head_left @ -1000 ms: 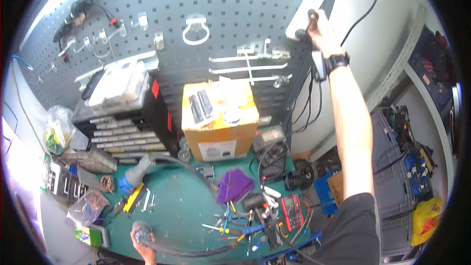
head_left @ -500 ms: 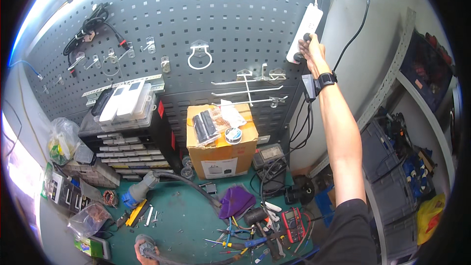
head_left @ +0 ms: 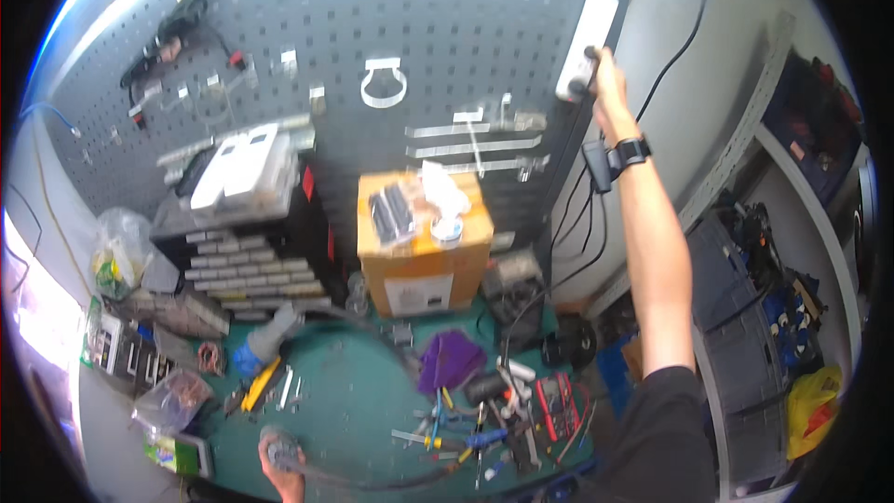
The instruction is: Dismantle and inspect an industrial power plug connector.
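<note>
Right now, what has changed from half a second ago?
The view has shifted, so the power strip and cardboard box appear higher. No hold visibly changed: the right hand stays at the strip's upper black plug, the left hand still holds the grey connector; purple cloth unmoved.

Black sleeve (head_left: pixel 666 424), black wristband (head_left: pixel 634 151), boxy module (head_left: pixel 597 166)

Tools (head_left: pixel 494 436) lie right of the left hand (head_left: pixel 289 482), a cabinet (head_left: pixel 251 265) stands beyond it, with a power strip (head_left: pixel 596 19) at the right hand (head_left: pixel 610 86).
</note>
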Motion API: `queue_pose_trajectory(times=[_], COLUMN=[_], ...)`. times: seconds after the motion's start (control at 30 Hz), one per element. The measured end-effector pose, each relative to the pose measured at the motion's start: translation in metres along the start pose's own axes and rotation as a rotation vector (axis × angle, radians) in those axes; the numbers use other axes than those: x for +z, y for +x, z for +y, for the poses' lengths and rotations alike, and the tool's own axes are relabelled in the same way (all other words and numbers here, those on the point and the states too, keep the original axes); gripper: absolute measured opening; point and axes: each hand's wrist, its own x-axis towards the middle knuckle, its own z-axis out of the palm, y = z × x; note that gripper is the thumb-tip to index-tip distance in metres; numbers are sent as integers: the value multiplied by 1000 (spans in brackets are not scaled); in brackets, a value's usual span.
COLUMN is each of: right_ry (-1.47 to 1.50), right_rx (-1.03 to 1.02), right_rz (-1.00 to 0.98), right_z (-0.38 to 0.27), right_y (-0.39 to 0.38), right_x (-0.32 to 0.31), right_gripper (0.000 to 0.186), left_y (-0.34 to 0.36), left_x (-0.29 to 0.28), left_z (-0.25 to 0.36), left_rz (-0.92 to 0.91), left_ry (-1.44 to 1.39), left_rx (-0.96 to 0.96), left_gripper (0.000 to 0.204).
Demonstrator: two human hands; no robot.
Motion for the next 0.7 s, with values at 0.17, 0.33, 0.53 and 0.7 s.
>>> queue_pose_trajectory(times=[0.17, 0.33, 0.53, 0.7], right_ry=[125, 39, -354, -882], right_rx=[-65, 56, 133, 22], right_rz=[-219, -398, -600, -689], right_z=[-2, 50, 119, 148], right_y=[-56, -131, -191, -228], right_x=[-40, -72, -116, -115], right_gripper=[31, 31, 26, 35], left_y=[17, 16, 7, 7], left_x=[9, 10, 0, 2], left_z=[40, 32, 24, 26], left_rz=[-4, -14, 1, -23], left_ry=[21, 67, 83, 85], left_rx=[13, -7, 38, 43], left_gripper=[50, 51, 52, 49])
